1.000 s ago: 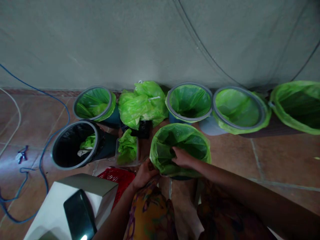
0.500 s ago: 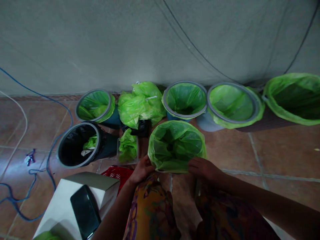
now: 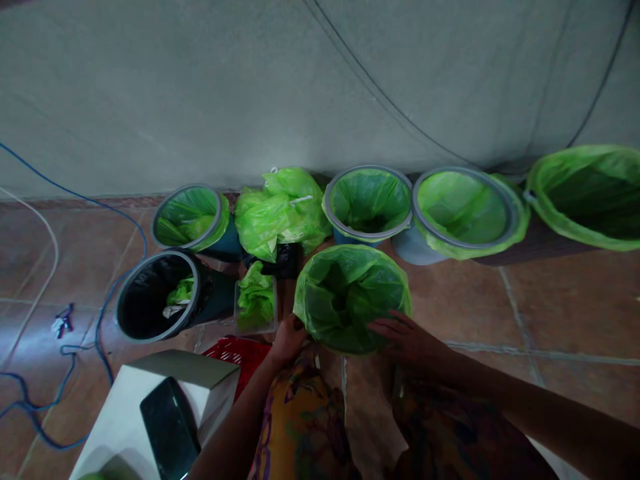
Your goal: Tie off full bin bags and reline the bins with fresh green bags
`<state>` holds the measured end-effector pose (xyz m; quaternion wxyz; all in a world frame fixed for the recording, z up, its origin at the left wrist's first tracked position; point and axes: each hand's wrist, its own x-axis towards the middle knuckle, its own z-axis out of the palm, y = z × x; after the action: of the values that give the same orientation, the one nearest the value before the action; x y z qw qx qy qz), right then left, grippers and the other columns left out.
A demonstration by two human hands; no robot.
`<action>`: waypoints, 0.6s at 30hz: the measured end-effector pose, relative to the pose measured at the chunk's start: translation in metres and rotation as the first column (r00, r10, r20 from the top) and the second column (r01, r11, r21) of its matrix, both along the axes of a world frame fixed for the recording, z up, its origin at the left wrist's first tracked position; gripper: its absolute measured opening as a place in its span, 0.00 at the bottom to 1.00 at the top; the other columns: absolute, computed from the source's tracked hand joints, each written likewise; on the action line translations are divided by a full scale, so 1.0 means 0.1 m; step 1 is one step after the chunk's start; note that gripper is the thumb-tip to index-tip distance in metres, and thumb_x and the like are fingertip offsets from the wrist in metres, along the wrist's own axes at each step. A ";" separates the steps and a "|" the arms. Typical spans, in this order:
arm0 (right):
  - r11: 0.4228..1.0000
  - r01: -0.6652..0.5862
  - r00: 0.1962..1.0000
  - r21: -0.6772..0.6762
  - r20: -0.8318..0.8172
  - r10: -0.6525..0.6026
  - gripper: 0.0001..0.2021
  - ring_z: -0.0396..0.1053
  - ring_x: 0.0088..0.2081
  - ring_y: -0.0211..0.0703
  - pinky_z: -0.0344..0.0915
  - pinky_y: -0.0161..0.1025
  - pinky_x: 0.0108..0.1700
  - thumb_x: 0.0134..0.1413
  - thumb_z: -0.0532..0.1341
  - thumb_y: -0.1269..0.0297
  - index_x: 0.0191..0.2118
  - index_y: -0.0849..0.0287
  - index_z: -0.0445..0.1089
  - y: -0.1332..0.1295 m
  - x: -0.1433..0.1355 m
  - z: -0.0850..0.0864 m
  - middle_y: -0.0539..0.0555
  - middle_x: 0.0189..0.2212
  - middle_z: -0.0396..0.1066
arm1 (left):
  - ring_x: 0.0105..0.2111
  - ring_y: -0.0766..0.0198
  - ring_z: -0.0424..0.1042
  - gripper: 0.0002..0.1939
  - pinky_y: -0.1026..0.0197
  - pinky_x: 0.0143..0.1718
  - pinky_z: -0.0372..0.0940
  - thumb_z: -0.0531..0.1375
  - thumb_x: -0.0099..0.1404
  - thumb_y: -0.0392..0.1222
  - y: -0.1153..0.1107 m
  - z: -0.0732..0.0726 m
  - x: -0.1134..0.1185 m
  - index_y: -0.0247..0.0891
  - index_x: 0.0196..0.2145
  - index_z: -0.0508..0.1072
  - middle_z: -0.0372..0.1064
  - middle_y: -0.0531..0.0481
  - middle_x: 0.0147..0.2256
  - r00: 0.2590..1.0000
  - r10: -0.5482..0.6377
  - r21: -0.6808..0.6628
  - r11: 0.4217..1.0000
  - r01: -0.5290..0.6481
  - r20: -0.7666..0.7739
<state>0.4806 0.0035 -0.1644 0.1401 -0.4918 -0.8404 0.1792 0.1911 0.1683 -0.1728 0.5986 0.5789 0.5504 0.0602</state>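
Note:
A bin lined with a green bag (image 3: 353, 267) stands in front of my knees, its liner folded out over the rim. My left hand (image 3: 290, 339) is closed on the liner's edge at the bin's near left side. At the near right, my right hand (image 3: 397, 337) reaches over the rim with its fingers stretched out against the liner. The bin's body is hidden below the green plastic.
Lined bins (image 3: 373, 233) (image 3: 465, 250) and a heap of green bags (image 3: 283, 213) stand along the wall. At left are a black-lined bin (image 3: 193, 317), a clear box (image 3: 256, 328), a phone (image 3: 170, 427) on a white box (image 3: 120, 420), and blue cable (image 3: 103, 347).
My right hand has let go of the liner's edge, and its fingers have spread and moved left over the rim. My left hand stays at the near left edge.

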 end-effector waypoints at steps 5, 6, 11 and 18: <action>0.901 0.430 0.885 0.058 -0.222 -0.409 0.11 0.63 0.59 0.51 0.62 0.53 0.60 0.59 0.58 0.67 0.43 0.53 0.76 0.00 0.15 0.29 0.57 0.57 0.69 | 0.33 0.60 0.76 0.26 0.59 0.35 0.71 0.62 0.55 0.44 0.11 0.09 -0.15 0.33 0.51 0.68 0.76 0.46 0.37 0.971 0.234 -0.063 0.971 -0.231 0.043; 0.820 0.572 0.795 0.020 -0.262 -0.547 0.12 0.64 0.57 0.51 0.63 0.54 0.59 0.59 0.58 0.65 0.45 0.54 0.75 0.03 0.18 0.28 0.59 0.55 0.70 | 0.37 0.59 0.76 0.29 0.58 0.38 0.71 0.62 0.57 0.47 0.16 0.12 -0.15 0.34 0.55 0.66 0.75 0.44 0.41 0.955 0.295 -0.024 0.956 -0.294 0.044; 0.327 0.826 0.153 -0.459 -0.375 -0.914 0.31 0.65 0.59 0.57 0.59 0.59 0.62 0.59 0.53 0.41 0.58 0.59 0.67 0.32 0.17 0.01 0.63 0.56 0.69 | 0.59 0.54 0.66 0.33 0.54 0.58 0.63 0.61 0.63 0.56 0.41 0.17 0.17 0.40 0.62 0.61 0.66 0.43 0.59 0.939 0.315 0.163 0.928 -0.336 0.142; 0.186 0.156 -0.384 -0.970 -0.233 -0.893 0.34 0.76 0.46 0.52 0.71 0.50 0.52 0.58 0.48 0.33 0.45 0.57 0.75 0.56 -0.05 -0.19 0.58 0.37 0.80 | 0.51 0.48 0.73 0.35 0.48 0.53 0.68 0.61 0.60 0.62 0.45 -0.04 0.52 0.35 0.56 0.68 0.74 0.40 0.50 0.919 0.244 -0.103 0.969 -0.223 0.308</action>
<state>0.4753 0.0593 -0.1834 0.5334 -0.6345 0.0246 0.5589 0.2431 0.2138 -0.1770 0.6868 0.4717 0.5133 0.2059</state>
